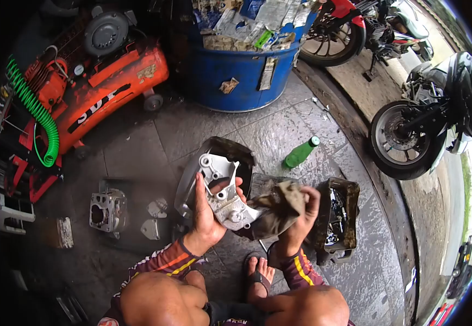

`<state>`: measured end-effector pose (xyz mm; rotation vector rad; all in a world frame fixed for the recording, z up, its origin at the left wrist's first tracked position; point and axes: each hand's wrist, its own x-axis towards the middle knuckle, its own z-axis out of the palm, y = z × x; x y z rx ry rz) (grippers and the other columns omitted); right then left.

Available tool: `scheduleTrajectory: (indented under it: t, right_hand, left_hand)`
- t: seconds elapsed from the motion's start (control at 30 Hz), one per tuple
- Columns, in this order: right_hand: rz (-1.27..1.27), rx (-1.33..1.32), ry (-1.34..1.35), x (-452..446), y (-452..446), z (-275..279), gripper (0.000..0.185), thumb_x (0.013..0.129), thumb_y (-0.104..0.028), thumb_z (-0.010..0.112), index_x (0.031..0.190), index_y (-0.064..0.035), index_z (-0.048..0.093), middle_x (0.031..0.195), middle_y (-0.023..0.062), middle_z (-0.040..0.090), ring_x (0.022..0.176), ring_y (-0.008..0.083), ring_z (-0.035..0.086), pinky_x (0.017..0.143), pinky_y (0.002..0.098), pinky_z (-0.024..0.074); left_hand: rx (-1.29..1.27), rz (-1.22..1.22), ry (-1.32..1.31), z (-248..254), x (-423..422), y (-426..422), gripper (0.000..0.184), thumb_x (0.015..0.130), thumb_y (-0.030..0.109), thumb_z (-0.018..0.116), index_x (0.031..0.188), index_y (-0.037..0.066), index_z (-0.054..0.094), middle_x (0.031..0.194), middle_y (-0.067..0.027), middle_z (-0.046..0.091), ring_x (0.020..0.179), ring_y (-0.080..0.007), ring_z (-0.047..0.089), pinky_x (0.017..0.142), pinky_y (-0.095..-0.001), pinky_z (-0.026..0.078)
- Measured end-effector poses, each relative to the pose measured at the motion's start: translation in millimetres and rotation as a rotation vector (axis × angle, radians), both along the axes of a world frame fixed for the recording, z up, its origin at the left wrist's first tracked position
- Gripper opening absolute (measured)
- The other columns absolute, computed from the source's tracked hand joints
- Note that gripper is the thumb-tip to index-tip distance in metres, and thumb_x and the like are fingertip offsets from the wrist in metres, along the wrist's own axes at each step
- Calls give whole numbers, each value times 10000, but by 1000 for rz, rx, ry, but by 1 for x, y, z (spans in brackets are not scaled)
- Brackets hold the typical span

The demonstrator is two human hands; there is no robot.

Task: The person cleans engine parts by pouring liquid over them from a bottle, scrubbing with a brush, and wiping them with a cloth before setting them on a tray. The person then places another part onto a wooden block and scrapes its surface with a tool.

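Observation:
My left hand (206,224) grips a silver metal engine cover (230,209) with round bosses and bolt holes, held up in front of my knees. Closed round a brown, dirty rag (279,211), my right hand (304,214) presses it near the right end of the cover. The rag partly hides that end. Beneath the cover is a cut-down plastic container (247,148) with a dark, grimy inside, mostly covered by the part and my hands. A green bottle (300,153) lies or leans just beyond the rag; I cannot tell which.
To the right is a cut-open container (351,223) of bolts and small parts. An engine cylinder (107,212) and flat metal plates (150,229) lie left. Farther off are an orange compressor (119,89), a blue drum (236,81) and parked motorcycles (401,133).

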<state>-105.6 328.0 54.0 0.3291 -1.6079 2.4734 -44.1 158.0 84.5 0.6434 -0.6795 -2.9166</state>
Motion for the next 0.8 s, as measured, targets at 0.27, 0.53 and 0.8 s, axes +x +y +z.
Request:
scheduleTrajectory:
  t: [0.27,0.53,0.8]
  right_hand:
    - [210,907,411,4,-25,56,507,871,-89,656,1365,-114,549,1213,232,508,1101,369,541,1012,415,409]
    - [508,769,313,-9,21,67,220,780,-47,690,998,-42,718,812,101,613,724,231,607,653,336,478]
    - [307,904,584,14,-26,52,254,769,-163,761,1013,-118,708,1068,141,571,987,335,535,900,437,444]
  left_hand:
    - [-34,-26,-46,-14,-1,8,703,922,645,493,1329,73,518,1214,-96,627,1108,-237,623,909,-414,548]
    - [-152,-29,-81,-11,12,-8,607,975,562,467,1150,-8,581,1073,-139,663,932,-226,680,834,-368,572]
    - [-302,-69,18,-11,-1,0,697,952,641,418,1234,17,544,1147,-153,637,1002,-234,657,912,-387,543]
